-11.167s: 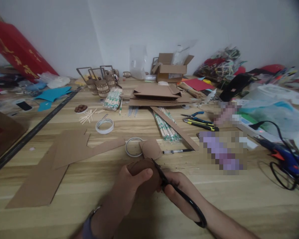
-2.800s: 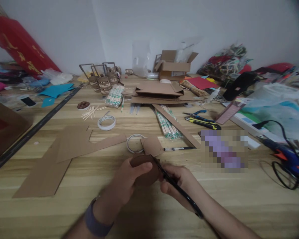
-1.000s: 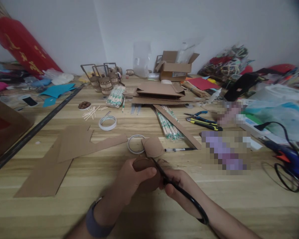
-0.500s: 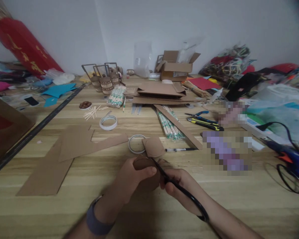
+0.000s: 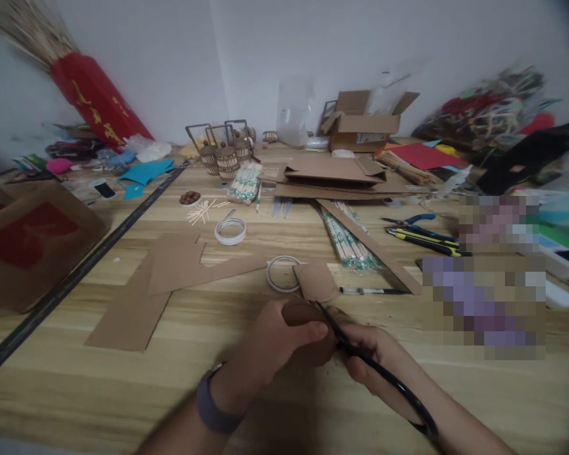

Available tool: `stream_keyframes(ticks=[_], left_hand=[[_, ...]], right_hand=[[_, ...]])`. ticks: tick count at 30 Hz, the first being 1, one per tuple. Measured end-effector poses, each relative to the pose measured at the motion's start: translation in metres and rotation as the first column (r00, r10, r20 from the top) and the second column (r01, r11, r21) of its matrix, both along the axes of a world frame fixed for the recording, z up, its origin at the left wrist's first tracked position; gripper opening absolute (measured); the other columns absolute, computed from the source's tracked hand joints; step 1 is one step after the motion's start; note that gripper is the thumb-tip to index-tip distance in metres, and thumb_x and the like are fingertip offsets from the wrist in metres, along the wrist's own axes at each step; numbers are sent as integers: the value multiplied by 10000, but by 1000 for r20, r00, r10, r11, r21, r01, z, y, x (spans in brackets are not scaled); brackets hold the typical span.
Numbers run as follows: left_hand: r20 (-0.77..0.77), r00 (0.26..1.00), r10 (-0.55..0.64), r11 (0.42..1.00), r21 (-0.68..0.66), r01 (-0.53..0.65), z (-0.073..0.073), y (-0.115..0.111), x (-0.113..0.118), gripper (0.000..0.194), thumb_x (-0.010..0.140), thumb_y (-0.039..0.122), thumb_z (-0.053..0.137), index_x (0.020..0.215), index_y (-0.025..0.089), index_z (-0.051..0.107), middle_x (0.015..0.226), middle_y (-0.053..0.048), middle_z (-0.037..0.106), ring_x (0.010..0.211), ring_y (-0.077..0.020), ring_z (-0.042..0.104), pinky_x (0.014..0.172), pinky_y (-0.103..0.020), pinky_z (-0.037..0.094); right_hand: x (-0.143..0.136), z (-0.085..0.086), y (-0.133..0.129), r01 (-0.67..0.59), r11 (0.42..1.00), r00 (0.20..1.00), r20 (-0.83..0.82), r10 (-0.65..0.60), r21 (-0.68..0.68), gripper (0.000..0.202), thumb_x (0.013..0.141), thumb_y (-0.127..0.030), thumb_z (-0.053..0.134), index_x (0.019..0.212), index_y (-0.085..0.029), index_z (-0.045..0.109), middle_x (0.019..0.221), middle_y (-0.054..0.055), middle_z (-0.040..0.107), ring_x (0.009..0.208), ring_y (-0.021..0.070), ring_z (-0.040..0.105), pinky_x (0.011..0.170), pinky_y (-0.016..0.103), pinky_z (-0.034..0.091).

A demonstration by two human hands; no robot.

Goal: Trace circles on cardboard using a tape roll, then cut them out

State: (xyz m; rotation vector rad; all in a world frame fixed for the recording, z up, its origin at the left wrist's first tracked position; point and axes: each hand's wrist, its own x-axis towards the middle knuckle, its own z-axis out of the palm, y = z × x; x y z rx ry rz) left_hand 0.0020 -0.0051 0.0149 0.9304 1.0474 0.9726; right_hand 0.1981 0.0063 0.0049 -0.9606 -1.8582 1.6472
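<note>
Here, a rounded cardboard piece (image 5: 308, 354) sits over the near part of the wooden table (image 5: 76, 392), between the two hands; whether its lower edge touches the tabletop cannot be told. The left hand (image 5: 277, 341) grips it, thumb laid across its face, with a wristband (image 5: 215, 411) behind. The right hand (image 5: 379, 357) is closed around the handles of black scissors (image 5: 398, 382), whose blades lie along the piece's upper right edge.

Just beyond lies a cardboard square (image 5: 317, 281) with a circle on it, beside a thin tape ring (image 5: 269, 278) and a pen (image 5: 374, 291). Farther left are a thicker tape roll (image 5: 231, 238) and two flat cardboard sheets (image 5: 171, 272), one overlapping the other. On the right, a cardboard strip (image 5: 379, 253) slants across packed sticks (image 5: 348, 243), with pliers (image 5: 412, 220) and a yellow-and-black cutter (image 5: 424, 242) near it. Toward the wall stand folded cardboard (image 5: 332, 170), small buckets (image 5: 227, 163) with tall handles, and an open box (image 5: 363, 134).
</note>
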Motion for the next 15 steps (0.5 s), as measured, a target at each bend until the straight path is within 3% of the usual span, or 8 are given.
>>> stream_keyframes(ticks=[5, 15], left_hand=[[-12, 1000, -17, 1000, -15, 16, 0, -1, 0, 298, 657, 330, 834, 907, 169, 808, 922, -55, 819, 918, -285, 716, 842, -364, 523], [-24, 1000, 11, 999, -50, -13, 0, -2, 0, 274, 627, 328, 861, 859, 197, 799, 846, -18, 811, 811, -250, 706, 776, -335, 510]], right_hand=[[4, -10, 0, 6, 1000, 1000, -22, -6, 1, 698, 762, -879, 571, 804, -182, 592, 632, -39, 346, 549, 112, 263, 474, 259, 204], [5, -5, -1, -14, 995, 1000, 2, 14, 98, 692, 838, -868, 468, 713, -189, 507, 676, -12, 393, 625, 140, 352, 538, 262, 256]])
